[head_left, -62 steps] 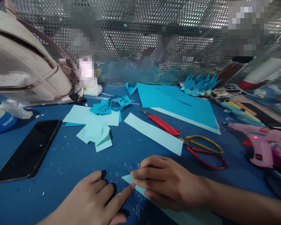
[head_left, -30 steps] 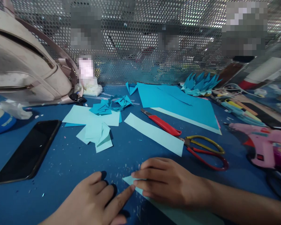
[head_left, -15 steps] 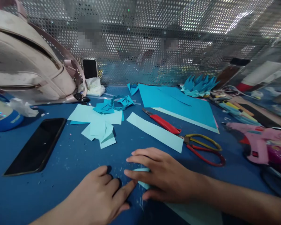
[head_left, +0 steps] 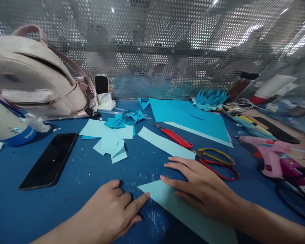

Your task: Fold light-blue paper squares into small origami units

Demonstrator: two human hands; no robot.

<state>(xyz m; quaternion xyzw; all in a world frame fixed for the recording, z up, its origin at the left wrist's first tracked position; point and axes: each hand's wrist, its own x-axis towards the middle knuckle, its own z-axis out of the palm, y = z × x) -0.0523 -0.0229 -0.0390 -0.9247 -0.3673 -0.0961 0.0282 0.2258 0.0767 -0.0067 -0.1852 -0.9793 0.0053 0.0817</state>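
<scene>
Blue table (head_left: 73,179) with a perforated metal screen (head_left: 152,44) running along the back, paper bits scattered all over. Front and center is a light blue paper strip (head_left: 183,210) lying flat, running off toward the lower right. The right hand (head_left: 205,189) rests on top of it, fingers spread apart and pressing flat, not gripping anything. The left hand (head_left: 112,211) sits on the table just left of the strip, most fingers curled under, the index finger stretched out so its tip touches the strip's near corner.

Just beyond the right hand there's a second pale strip (head_left: 165,144), and beside that a red utility knife (head_left: 174,136) and scissors (head_left: 217,162) with red and yellow handles. A pile of folded light blue pieces (head_left: 109,140) sits further left, and a black phone (head_left: 49,161) lies face up near the left edge. A beige backpack (head_left: 38,84) leans at the back left, big blue sheets (head_left: 190,117) at the back middle, and a pink glue gun (head_left: 271,154) on the right.
</scene>
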